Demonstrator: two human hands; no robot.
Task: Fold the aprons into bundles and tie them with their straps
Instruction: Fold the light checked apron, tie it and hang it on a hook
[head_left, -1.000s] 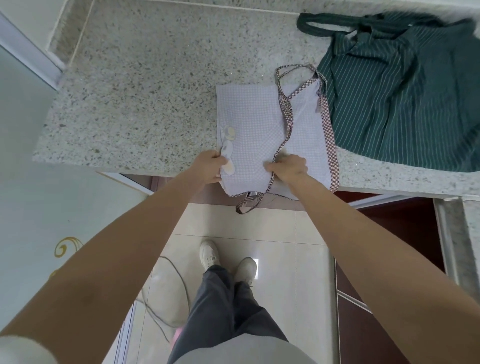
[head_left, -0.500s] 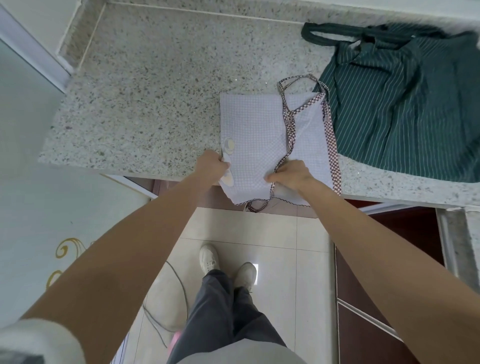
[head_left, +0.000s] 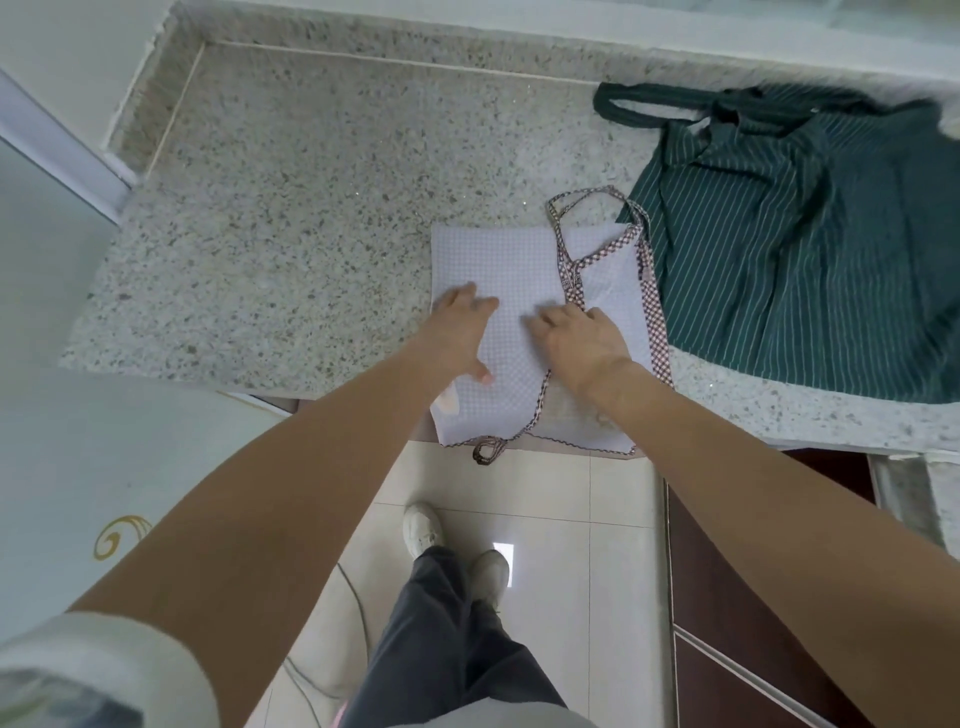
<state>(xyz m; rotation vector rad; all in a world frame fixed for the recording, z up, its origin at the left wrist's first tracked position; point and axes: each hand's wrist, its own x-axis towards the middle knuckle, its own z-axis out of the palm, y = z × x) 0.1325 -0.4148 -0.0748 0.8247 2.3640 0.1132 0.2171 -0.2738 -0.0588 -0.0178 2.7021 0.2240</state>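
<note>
A folded white checked apron (head_left: 509, 260) with red checked trim lies at the front edge of the granite counter (head_left: 291, 218), its near end hanging over the edge. Its strap (head_left: 566, 270) runs across the top, and a knotted end dangles below. My left hand (head_left: 460, 332) lies flat on the apron's left part with the fingers spread. To its right, my right hand (head_left: 576, 338) presses on the cloth beside the strap, fingers slightly bent. A dark green striped apron (head_left: 810, 249) lies crumpled at the right.
The counter has a raised back edge and a wall at the left. A dark cabinet front (head_left: 737, 597) stands below the counter at the right. My feet stand on the tiled floor (head_left: 550, 499), with a thin cable (head_left: 358, 608) near them.
Both hands have let go of the apron's near edge and moved forward onto the cloth, lying flatter on it. The view has shifted slightly.
</note>
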